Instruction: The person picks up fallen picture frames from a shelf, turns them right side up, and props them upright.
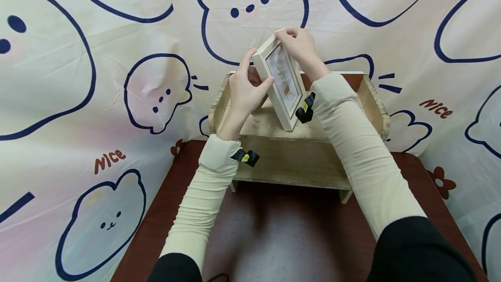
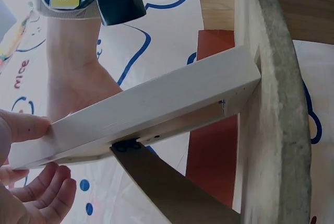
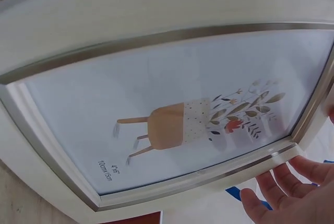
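A cream picture frame (image 1: 278,79) stands tilted on a small wooden shelf (image 1: 289,132), its lower end on the upper board. Its front shows a print of a potted plant (image 3: 198,119) behind the pane. My left hand (image 1: 246,88) grips the frame's left side, thumb in front and fingers behind. At the top right corner, my right hand (image 1: 301,51) holds the frame's edge. In the left wrist view, a brown support leg (image 2: 162,177) sticks out from the frame's back. The right wrist view has the right hand's fingers (image 3: 282,182) along the frame's edge.
Raised side panels (image 1: 373,103) bound the shelf left and right, with a reddish-brown panel (image 1: 354,81) at its back. The shelf stands on short feet on a dark red-brown table (image 1: 289,229). A cloth printed with cartoon bears (image 1: 156,95) hangs behind and at the sides.
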`<state>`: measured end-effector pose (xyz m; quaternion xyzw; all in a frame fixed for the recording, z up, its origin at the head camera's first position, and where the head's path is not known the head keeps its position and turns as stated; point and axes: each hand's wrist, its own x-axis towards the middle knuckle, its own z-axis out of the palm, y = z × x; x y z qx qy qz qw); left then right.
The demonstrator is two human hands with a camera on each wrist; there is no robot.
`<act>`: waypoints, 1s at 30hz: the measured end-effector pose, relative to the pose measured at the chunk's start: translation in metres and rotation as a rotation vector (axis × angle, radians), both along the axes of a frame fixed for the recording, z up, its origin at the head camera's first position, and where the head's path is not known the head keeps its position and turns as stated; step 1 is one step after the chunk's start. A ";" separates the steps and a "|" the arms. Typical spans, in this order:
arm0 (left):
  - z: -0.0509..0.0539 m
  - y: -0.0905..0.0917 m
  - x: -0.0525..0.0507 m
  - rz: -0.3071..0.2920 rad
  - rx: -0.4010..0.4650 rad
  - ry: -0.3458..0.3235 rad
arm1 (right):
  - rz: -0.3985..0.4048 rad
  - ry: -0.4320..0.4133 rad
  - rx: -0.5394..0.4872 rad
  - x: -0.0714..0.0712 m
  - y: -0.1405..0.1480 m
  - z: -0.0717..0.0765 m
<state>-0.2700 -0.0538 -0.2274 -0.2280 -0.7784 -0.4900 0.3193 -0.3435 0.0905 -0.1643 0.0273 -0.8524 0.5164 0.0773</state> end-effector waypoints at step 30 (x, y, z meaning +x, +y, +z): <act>0.010 -0.007 -0.008 -0.046 -0.078 -0.186 | -0.149 0.024 0.075 0.010 0.013 -0.007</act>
